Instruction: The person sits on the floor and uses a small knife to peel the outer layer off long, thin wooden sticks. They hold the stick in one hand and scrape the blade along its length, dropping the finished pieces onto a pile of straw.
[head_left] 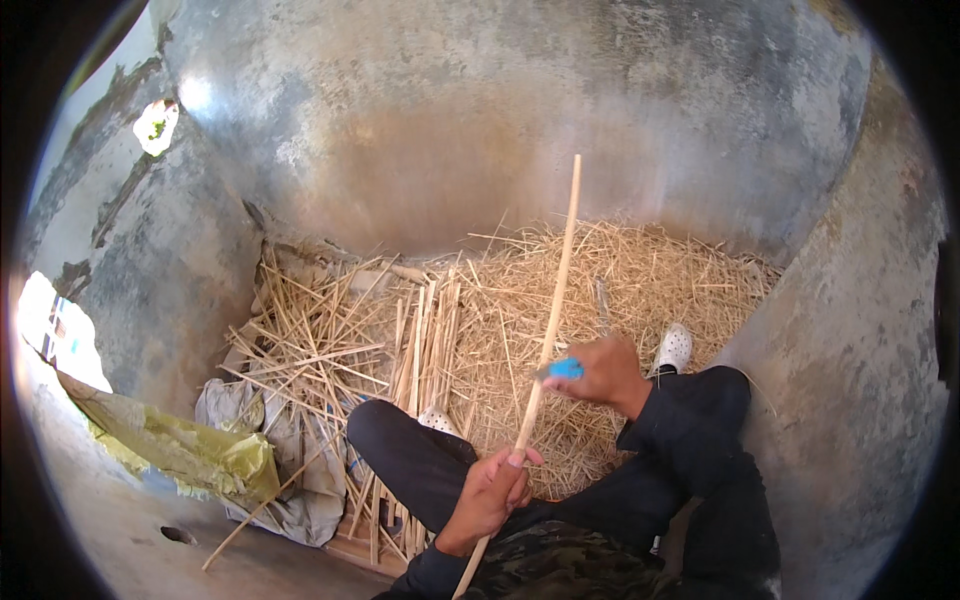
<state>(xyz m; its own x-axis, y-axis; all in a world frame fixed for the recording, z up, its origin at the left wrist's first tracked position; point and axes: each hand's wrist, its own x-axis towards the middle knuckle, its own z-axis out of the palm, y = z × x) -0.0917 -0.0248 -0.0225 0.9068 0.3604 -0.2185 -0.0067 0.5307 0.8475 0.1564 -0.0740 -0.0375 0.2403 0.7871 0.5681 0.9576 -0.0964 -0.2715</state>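
Observation:
A long pale wooden stick (560, 290) slants up from my lap, its far end standing over the straw. My left hand (492, 497) is closed round its lower part, thumb lying along the wood. Higher up, my right hand (605, 372) is closed on a blue-handled tool (566, 368), whose dark end meets the stick's side. Above that fist shows a narrow shiny strip (602, 305); whether it belongs to the tool I cannot tell. My fingers hide most of the handle.
Straw-like shavings (660, 270) cover the floor ahead. Several split sticks (425, 345) lie in a bundle left of centre, with loose ones beyond. A yellow sheet (200, 455) and grey sacking (310, 500) lie left. Grey walls (520, 120) close in; white clogs (675, 348) are on my feet.

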